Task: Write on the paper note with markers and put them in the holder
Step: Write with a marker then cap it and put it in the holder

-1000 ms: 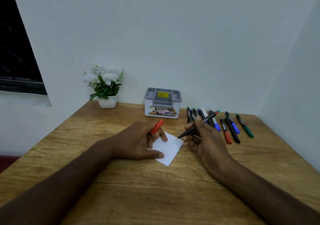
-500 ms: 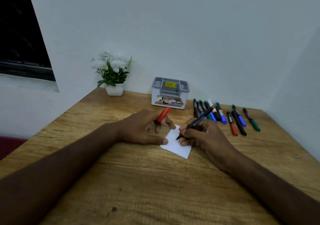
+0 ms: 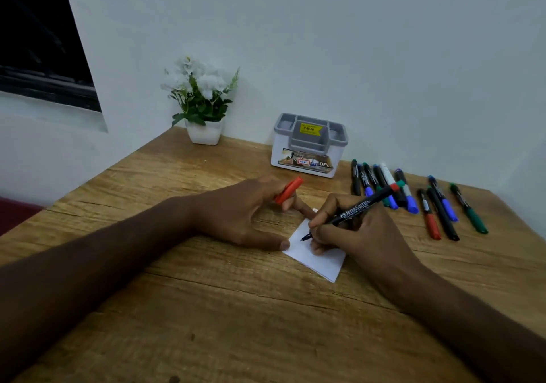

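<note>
Marker (image 3: pixel 356 207) tip on paper note (image 3: pixel 323 260), between right-hand fingers (image 3: pixel 320 224)

White flower pot (image 3: pixel 204 134) on wooden table (image 3: pixel 236 309); dark window (image 3: pixel 38 37).

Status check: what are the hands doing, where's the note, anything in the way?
Right hand grips marker, tip on note. Left hand holds red cap, thumb at note's edge. Holder unblocked.
</note>
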The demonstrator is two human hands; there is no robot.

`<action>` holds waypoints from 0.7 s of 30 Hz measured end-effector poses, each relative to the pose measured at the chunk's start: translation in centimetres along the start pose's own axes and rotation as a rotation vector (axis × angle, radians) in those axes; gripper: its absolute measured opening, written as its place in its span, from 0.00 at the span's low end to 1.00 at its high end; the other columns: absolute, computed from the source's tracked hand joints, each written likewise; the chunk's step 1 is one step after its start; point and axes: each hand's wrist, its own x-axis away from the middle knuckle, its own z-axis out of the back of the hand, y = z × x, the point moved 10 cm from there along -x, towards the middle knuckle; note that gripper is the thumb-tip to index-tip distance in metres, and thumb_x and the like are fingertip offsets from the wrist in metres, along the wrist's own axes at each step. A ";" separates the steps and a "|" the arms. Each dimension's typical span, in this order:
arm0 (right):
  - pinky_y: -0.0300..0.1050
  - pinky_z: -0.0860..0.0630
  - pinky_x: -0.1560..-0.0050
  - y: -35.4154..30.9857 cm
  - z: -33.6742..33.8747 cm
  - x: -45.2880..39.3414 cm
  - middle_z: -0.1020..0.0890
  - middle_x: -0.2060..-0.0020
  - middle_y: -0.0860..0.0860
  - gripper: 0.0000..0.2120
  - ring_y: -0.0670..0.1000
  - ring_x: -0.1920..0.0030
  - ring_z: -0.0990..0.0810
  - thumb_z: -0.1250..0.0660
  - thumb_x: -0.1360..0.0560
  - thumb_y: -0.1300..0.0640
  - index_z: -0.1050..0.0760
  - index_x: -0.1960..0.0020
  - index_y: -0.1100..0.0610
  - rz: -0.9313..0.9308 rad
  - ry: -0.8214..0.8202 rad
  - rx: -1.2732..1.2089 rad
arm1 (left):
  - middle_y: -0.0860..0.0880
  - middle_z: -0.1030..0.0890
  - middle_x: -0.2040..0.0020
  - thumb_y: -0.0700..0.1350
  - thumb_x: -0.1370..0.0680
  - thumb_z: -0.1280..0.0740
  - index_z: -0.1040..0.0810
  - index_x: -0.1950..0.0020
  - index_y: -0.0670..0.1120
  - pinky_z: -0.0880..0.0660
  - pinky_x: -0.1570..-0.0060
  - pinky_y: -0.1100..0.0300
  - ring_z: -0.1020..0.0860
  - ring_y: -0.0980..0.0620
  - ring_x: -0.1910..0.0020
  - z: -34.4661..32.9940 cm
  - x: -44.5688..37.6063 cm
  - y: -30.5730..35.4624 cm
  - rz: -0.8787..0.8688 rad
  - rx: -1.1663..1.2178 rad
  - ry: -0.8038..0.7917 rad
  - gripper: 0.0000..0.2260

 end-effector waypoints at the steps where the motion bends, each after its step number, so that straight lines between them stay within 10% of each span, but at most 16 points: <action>1: 0.47 0.14 0.54 0.2 0.0 0.0 0.12 0.63 0.57 0.06 0.57 0.62 0.11 0.27 0.26 0.70 0.16 0.59 0.61 -0.004 -0.006 -0.001 | 0.70 0.29 0.36 0.55 0.24 0.23 0.28 0.33 0.62 0.38 0.42 0.81 0.32 0.74 0.36 0.0 0.1 -0.1 0.006 -0.002 -0.006 0.23; 10: 0.36 0.19 0.60 -0.3 -1.0 -0.1 0.12 0.63 0.47 0.08 0.45 0.60 0.14 0.20 0.33 0.65 0.15 0.64 0.53 0.095 0.015 0.231 | 0.63 0.23 0.35 0.61 0.26 0.22 0.26 0.32 0.54 0.25 0.36 0.58 0.24 0.62 0.36 -0.7 0.1 -0.9 0.041 -0.011 -0.026 0.27; 16: 0.43 0.15 0.56 -0.5 -0.5 0.1 0.12 0.62 0.49 0.07 0.48 0.60 0.13 0.24 0.31 0.66 0.15 0.60 0.54 0.122 0.001 0.214 | 0.80 0.33 0.39 0.59 0.23 0.25 0.36 0.35 0.73 0.39 0.43 0.83 0.34 0.79 0.37 -0.5 0.0 -0.1 0.012 -0.049 -0.048 0.25; 21: 0.39 0.17 0.60 -1.0 -0.3 0.1 0.12 0.64 0.52 0.05 0.50 0.65 0.12 0.25 0.25 0.67 0.16 0.55 0.58 0.161 0.043 0.119 | 0.72 0.32 0.36 0.60 0.22 0.26 0.36 0.28 0.68 0.36 0.37 0.73 0.33 0.74 0.36 -0.7 0.2 -0.5 0.021 -0.059 -0.062 0.28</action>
